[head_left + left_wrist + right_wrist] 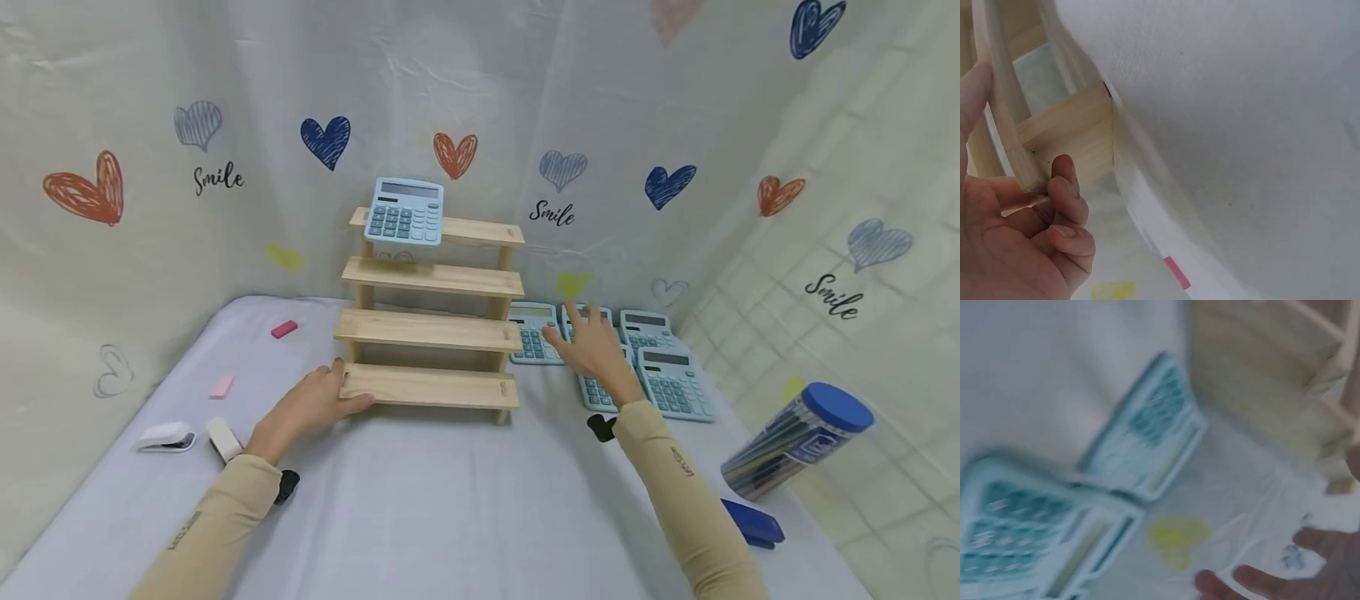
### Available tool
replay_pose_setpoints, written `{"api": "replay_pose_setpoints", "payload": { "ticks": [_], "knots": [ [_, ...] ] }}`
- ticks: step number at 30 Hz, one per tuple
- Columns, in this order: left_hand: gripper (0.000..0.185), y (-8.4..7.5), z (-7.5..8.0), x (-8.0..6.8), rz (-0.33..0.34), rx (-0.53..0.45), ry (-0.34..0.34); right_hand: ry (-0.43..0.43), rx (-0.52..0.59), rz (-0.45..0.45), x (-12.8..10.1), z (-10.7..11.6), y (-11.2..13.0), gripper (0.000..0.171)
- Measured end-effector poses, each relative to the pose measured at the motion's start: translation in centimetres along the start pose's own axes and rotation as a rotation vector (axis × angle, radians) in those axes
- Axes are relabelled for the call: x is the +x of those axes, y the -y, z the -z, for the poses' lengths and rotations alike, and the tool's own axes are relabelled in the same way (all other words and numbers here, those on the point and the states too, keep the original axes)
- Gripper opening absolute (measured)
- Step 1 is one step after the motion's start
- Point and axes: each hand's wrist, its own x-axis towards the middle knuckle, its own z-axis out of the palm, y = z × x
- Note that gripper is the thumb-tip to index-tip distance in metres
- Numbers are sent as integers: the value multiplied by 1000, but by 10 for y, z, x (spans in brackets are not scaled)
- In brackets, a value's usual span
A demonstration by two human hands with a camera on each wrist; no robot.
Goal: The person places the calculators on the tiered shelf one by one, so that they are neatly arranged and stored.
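Observation:
My left hand (311, 406) grips the left end of the lowest board of a four-step wooden display shelf (431, 331). In the left wrist view its thumb lies along the board (1007, 106) and the fingers curl at the board's end. A light-blue calculator (405, 212) leans on the left part of the top step. Right of the shelf, my right hand (596, 346) hovers with spread fingers over several more light-blue calculators (675, 383), partly hiding them. The blurred right wrist view shows two of these, a nearer calculator (1029, 525) and a farther calculator (1147, 431), apart from the fingers.
At the left lie a dark pink eraser (284, 329), a pale pink eraser (222, 386), a white stapler (167, 437) and a white block-like item (223, 437). A blue-lidded tub of pencils (797, 440) and a blue stapler (753, 523) are at the right.

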Motion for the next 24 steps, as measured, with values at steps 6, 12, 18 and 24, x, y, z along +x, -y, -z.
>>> {"api": "replay_pose_setpoints", "payload": {
  "ticks": [6,12,18,24],
  "knots": [
    [92,-1,1,-2,-12,5,4,236,-66,-95,-22,-20,-62,89],
    [88,-1,3,-2,-24,-7,-6,324,-51,-180,-29,-29,-87,89],
    [89,-1,2,-2,-19,-32,8,353,-32,-220,-31,-36,-96,91],
    [86,1,2,-2,-16,-40,3,361,-45,-233,-32,-40,-94,100]
  ]
}}
